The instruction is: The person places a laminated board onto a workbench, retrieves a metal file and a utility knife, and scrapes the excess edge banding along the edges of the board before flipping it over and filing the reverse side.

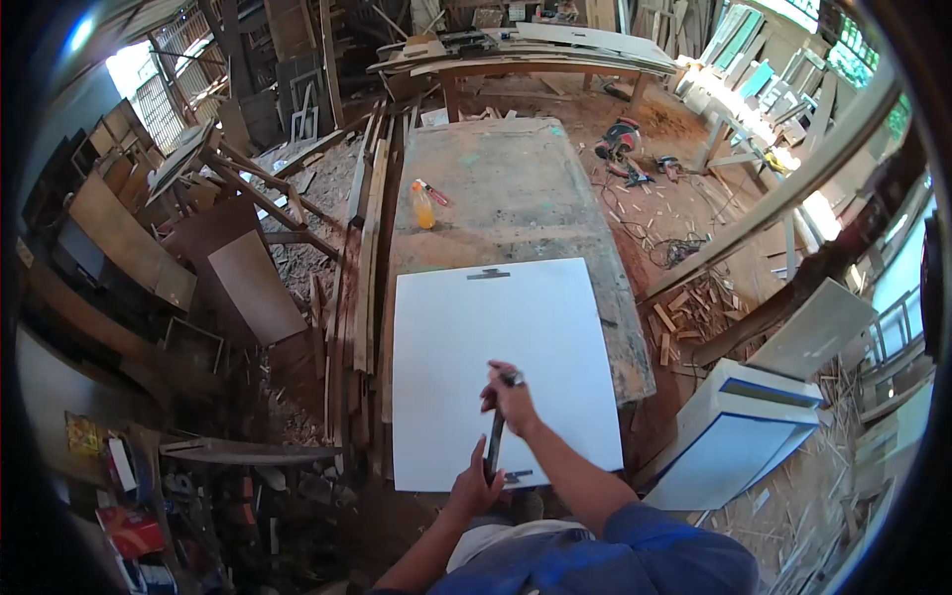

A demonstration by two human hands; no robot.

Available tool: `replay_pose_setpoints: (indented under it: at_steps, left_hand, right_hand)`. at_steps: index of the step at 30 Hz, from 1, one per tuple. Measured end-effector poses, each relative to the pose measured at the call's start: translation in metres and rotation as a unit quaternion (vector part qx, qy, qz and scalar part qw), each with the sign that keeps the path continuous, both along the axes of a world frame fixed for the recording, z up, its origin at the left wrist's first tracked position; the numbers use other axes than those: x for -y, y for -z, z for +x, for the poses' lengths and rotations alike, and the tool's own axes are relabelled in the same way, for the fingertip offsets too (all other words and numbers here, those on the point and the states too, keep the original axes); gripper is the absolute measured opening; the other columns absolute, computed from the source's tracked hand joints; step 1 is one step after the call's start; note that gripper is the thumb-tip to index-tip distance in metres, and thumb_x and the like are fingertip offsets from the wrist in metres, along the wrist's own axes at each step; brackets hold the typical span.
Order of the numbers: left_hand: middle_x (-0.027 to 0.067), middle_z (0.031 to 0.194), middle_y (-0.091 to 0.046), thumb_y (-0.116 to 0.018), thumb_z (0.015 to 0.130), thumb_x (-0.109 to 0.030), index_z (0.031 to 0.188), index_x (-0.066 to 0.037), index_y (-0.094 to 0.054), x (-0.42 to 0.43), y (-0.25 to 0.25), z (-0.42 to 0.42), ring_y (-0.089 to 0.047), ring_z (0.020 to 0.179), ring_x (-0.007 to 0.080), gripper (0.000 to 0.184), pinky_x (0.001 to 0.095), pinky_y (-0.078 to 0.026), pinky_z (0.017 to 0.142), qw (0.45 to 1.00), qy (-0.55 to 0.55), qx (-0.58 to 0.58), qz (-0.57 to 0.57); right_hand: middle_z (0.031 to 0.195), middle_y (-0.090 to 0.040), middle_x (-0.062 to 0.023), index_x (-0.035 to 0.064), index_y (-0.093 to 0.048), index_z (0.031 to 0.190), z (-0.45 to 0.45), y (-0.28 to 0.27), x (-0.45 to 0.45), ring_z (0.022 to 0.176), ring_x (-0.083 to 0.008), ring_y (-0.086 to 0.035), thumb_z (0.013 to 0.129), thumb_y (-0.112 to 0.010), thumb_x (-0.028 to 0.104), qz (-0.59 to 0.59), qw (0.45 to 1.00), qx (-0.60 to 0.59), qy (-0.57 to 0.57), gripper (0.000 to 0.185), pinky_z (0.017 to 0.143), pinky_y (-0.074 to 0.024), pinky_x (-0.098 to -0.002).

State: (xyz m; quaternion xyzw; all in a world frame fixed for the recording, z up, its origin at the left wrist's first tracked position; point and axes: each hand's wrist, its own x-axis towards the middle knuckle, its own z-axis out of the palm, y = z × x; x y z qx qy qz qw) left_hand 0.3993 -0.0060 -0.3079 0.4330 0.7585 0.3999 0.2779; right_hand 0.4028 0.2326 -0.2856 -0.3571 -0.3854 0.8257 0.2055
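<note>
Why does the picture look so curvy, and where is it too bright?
Head view: probably a wide, round lens, since shapes bow near the edges and the corners go black; head view: glare whitens the upper-left opening, while the white board keeps its edges clear.

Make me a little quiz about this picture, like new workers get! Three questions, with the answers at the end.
1. True or false: the left hand and the right hand are both on the dark tool.

2. Where is the bottle?
A) on the floor
B) on the table
C) in the right hand

3. Fill in the gap: the ___ hand is closer to the near edge of the white board.

Key:
1. True.
2. B, on the table.
3. left
</note>
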Motion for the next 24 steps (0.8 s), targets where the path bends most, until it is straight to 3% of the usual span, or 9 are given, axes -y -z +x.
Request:
replay_pose_setpoints:
  at_steps: [4, 5, 9, 11, 13, 14, 15, 20, 24]
  left_hand:
    - [0.0103, 0.115, -0.069, -0.077, 0.1, -0.031, 0.173, -0.001, -0.019, 0.064, -0.019, 0.049, -0.072, 0.101, 0.0247, 0.099, 0.0401, -0.058, 0.092, 0.981, -0.064, 0.174, 0.059]
    - [0.0092, 0.124, -0.068, -0.078, 0.099, -0.031, 0.173, -0.001, -0.02, 0.086, -0.009, 0.059, -0.07, 0.11, 0.0216, 0.099, 0.0386, -0.057, 0.098, 0.964, -0.094, 0.223, 0.107]
    - [0.0118, 0.155, -0.055, -0.07, 0.092, -0.015, 0.165, -0.004, -0.038, 0.14, -0.075, 0.075, -0.055, 0.145, 0.0266, 0.081, 0.0446, -0.044, 0.124, 0.764, -0.209, 0.505, 0.343]
    - [0.0119, 0.156, -0.057, -0.074, 0.097, -0.013, 0.168, -0.004, -0.037, 0.184, -0.036, 0.068, -0.059, 0.142, 0.0272, 0.08, 0.042, -0.05, 0.118, 0.78, -0.222, 0.491, 0.319]
    - [0.0138, 0.16, -0.055, -0.076, 0.104, -0.013, 0.167, -0.005, -0.038, 0.217, -0.07, 0.081, -0.063, 0.137, 0.0243, 0.074, 0.0392, -0.055, 0.111, 0.898, -0.265, 0.324, 0.137]
    - [0.0144, 0.156, -0.059, -0.077, 0.104, -0.016, 0.166, -0.006, -0.041, 0.24, -0.023, 0.088, -0.065, 0.133, 0.0237, 0.072, 0.0395, -0.056, 0.107, 0.948, -0.26, 0.135, 0.122]
    - [0.014, 0.147, -0.065, -0.077, 0.105, -0.021, 0.158, -0.006, -0.05, 0.258, -0.019, 0.094, -0.066, 0.131, 0.0221, 0.061, 0.0394, -0.056, 0.105, 0.957, -0.241, 0.133, 0.093]
    - [0.0074, 0.108, -0.073, -0.074, 0.107, -0.032, 0.142, -0.004, -0.062, 0.332, -0.018, 0.123, -0.067, 0.092, 0.0151, 0.046, 0.0386, -0.057, 0.077, 0.91, -0.333, 0.227, 0.1]
    - [0.0087, 0.108, -0.073, -0.075, 0.107, -0.033, 0.144, -0.004, -0.061, 0.407, -0.042, 0.117, -0.07, 0.094, 0.015, 0.048, 0.0369, -0.058, 0.079, 0.874, -0.385, 0.289, 0.063]
  right_hand:
    - [0.096, -0.071, -0.0019, 0.0146, -0.069, 0.137, 0.05, -0.046, 0.109, 0.078, -0.0121, -0.062, 0.11, -0.073, 0.029, 0.213, 0.962, -0.013, -0.168, 0.032, 0.074, -0.0567, -0.0328]
    - [0.106, -0.076, -0.008, 0.0178, -0.065, 0.143, 0.065, -0.044, 0.134, 0.097, -0.0252, -0.074, 0.107, -0.074, 0.027, 0.343, 0.92, -0.028, -0.185, 0.038, 0.089, -0.0591, -0.0409]
    - [0.109, -0.078, -0.0196, 0.0199, -0.056, 0.154, 0.108, -0.076, 0.197, 0.102, -0.0418, -0.076, 0.094, -0.08, 0.031, 0.487, 0.77, 0.054, -0.409, 0.065, 0.092, -0.0605, -0.0492]
    - [0.118, -0.078, -0.0235, 0.0206, -0.051, 0.158, 0.118, -0.064, 0.232, 0.11, -0.0473, -0.074, 0.087, -0.079, 0.02, 0.537, 0.717, 0.018, -0.445, 0.077, 0.094, -0.0594, -0.0554]
    - [0.121, -0.078, -0.0244, 0.0188, -0.047, 0.161, 0.121, -0.067, 0.263, 0.113, -0.0481, -0.074, 0.085, -0.077, 0.009, 0.529, 0.675, 0.039, -0.514, 0.082, 0.093, -0.0603, -0.0547]
    - [0.12, -0.077, -0.0251, 0.0191, -0.047, 0.162, 0.122, -0.073, 0.283, 0.11, -0.0486, -0.075, 0.085, -0.077, 0.007, 0.52, 0.681, 0.013, -0.515, 0.083, 0.091, -0.0612, -0.0549]
    - [0.12, -0.077, -0.026, 0.0191, -0.049, 0.161, 0.125, -0.06, 0.299, 0.107, -0.048, -0.076, 0.086, -0.077, 0.005, 0.516, 0.678, 0.002, -0.523, 0.082, 0.088, -0.0617, -0.0539]
    - [0.111, -0.078, -0.0249, 0.0181, -0.05, 0.161, 0.116, -0.058, 0.372, 0.103, -0.0459, -0.077, 0.087, -0.077, 0.006, 0.472, 0.617, -0.028, -0.629, 0.08, 0.089, -0.0607, -0.0505]
    - [0.104, -0.077, -0.0251, 0.0156, -0.051, 0.16, 0.087, -0.066, 0.445, 0.098, -0.0415, -0.079, 0.089, -0.08, 0.009, 0.466, 0.562, -0.019, -0.683, 0.077, 0.086, -0.0607, -0.0471]
